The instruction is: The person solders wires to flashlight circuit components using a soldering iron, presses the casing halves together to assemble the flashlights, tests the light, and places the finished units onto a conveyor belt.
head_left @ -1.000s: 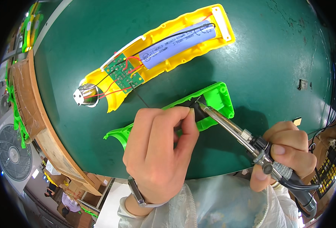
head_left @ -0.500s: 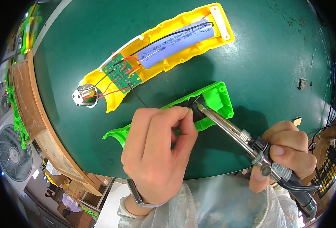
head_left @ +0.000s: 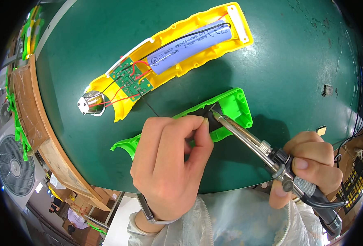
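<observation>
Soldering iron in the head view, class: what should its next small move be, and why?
Perhaps ease the soldering iron slightly back with the right hand while the left hand holds steady: the iron's tip is at the black piece in the green shell, close to the left fingertips, so a slip might burn them.

Hands (head_left: 169, 164): bare. Sleeves (head_left: 138, 230): loose, whitish, translucent, wrinkled. Garment front (head_left: 247, 217): similarly thin, pale, ridged seams. Wristband (head_left: 145, 207), left wrist: slim, dark elongated face, greyish strap.
</observation>
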Tool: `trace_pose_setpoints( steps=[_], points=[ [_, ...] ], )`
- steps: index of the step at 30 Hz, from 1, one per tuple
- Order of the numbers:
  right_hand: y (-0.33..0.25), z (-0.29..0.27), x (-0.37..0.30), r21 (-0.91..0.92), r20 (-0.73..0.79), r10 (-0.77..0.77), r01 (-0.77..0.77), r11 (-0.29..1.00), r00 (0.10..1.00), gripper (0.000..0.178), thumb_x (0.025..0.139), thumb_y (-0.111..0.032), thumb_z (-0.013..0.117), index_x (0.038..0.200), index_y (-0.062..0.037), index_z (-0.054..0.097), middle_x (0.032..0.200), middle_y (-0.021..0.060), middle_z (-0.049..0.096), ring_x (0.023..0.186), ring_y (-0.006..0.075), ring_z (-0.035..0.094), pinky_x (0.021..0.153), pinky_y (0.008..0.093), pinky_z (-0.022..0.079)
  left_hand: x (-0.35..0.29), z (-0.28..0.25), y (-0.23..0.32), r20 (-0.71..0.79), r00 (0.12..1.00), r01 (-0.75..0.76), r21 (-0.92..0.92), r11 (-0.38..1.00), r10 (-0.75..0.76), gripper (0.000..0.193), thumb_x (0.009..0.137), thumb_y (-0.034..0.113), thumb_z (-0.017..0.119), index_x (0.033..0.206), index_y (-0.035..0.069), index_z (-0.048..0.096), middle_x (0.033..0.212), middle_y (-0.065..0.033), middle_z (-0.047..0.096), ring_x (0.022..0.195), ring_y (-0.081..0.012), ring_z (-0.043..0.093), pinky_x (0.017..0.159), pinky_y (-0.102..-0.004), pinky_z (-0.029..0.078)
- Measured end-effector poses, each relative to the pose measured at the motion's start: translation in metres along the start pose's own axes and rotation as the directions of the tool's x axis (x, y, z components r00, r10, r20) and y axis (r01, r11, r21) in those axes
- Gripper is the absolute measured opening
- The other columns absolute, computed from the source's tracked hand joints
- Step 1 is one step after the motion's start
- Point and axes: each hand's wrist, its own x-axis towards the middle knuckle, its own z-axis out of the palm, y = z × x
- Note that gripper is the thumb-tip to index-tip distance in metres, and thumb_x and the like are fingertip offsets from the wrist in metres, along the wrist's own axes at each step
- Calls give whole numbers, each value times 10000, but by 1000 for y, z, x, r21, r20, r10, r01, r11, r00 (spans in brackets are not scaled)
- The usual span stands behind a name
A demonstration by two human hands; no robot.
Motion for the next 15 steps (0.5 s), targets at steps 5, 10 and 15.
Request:
trace_pose_setpoints(
  steps=[5,10,15],
  points=[
    [-1,1,0,-5,-1,19,-19,1000,1000,441,637,-186,840,894,46,566,778,138,562,501,212,541,386,288,392,0,0,0,5,1000,-2,6,1000,2,204,680,-124,697,807,16,621,697,-31,542,539,-94,459,493,-223,356],
    [-3,3,0,-25,-28,21,-21,999,999,406,640,-164,823,875,40,561,757,135,559,487,208,535,378,285,377,0,0,-1,-3,1000,-8,1,1000,8,204,681,-122,698,809,18,623,705,-32,544,541,-93,463,494,-223,358],
    [-2,4,0,-26,-31,11,-12,1000,999,409,626,-148,818,871,38,548,742,131,554,479,205,528,374,283,370,-1,0,-1,-3,1000,-15,-5,1000,15,209,679,-123,699,817,17,628,710,-33,544,544,-91,467,497,-222,361]
  ],
)
